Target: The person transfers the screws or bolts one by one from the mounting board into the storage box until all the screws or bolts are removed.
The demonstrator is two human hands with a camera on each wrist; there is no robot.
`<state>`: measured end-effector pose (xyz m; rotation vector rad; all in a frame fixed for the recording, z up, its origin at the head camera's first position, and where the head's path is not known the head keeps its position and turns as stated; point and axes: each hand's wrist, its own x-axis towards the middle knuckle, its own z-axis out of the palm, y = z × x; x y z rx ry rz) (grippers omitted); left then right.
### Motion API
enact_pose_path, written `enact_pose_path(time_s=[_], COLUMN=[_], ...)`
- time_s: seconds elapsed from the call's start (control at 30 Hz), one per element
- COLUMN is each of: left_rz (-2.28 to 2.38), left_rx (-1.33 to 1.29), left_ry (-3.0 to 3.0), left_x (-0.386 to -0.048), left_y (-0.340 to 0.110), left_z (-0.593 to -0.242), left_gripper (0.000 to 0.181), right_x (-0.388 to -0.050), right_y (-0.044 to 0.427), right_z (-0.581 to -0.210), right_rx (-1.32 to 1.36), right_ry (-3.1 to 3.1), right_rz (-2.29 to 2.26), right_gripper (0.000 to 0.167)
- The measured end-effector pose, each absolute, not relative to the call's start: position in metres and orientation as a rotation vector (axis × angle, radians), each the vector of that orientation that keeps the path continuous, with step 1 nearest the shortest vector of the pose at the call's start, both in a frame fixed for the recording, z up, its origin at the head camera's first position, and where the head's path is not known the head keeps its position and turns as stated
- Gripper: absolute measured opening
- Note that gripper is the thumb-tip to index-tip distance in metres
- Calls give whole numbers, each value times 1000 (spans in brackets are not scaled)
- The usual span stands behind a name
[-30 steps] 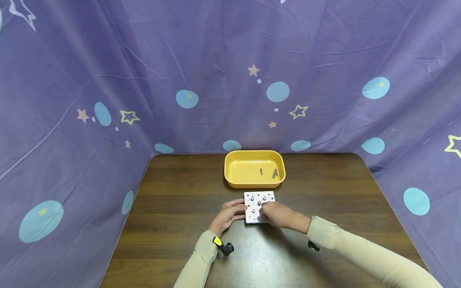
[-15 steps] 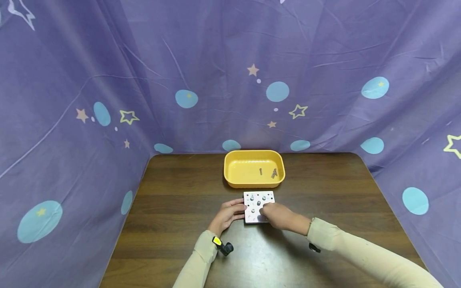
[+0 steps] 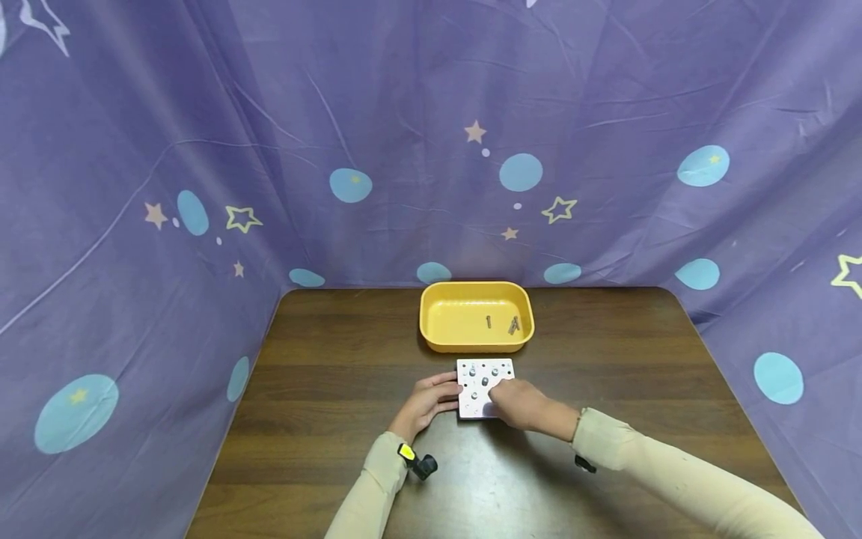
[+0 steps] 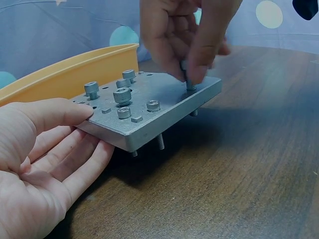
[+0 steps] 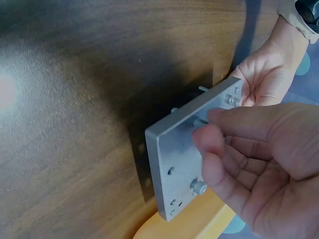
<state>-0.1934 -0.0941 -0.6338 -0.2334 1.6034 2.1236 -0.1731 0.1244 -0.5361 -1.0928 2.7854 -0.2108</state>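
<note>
A square silver metal plate (image 3: 480, 409) with holes and several socket-head bolts is raised off the table at a slight tilt, bolt shanks poking out below. My left hand (image 4: 47, 159) grips its left edge, thumb on the top face and fingers underneath. Near the plate's right side, my right hand (image 5: 264, 164) pinches a bolt (image 5: 200, 123) between thumb and index finger. That bolt stands in the plate, its head mostly covered by the fingertips. Other bolts, such as a socket-head bolt (image 4: 122, 95), sit upright at differing heights.
Just behind the plate is a yellow tray (image 3: 431, 346) with a few loose bolts (image 3: 514, 326) at its right. The brown wooden table (image 3: 323, 404) carries everything. A purple patterned curtain (image 3: 417, 90) encloses the back and sides.
The right hand's fingertips have shifted very slightly at the bolt. The left hand, plate and tray stay where they were.
</note>
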Motion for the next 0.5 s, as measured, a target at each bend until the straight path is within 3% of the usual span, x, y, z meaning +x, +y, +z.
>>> enact_pose_path(time_s=[0.3, 0.5], left_rz=[2124, 2124], left_rx=[-237, -238], left_ry=[1606, 1618], left_x=[-193, -193], left_y=[-94, -94], left_z=[-635, -635], left_gripper=[51, 50], right_x=[-173, -173], right_y=[126, 127], right_z=[-538, -539], right_rx=[-1049, -1229], right_ry=[2813, 2761], right_rz=[-289, -297], right_gripper=[30, 26])
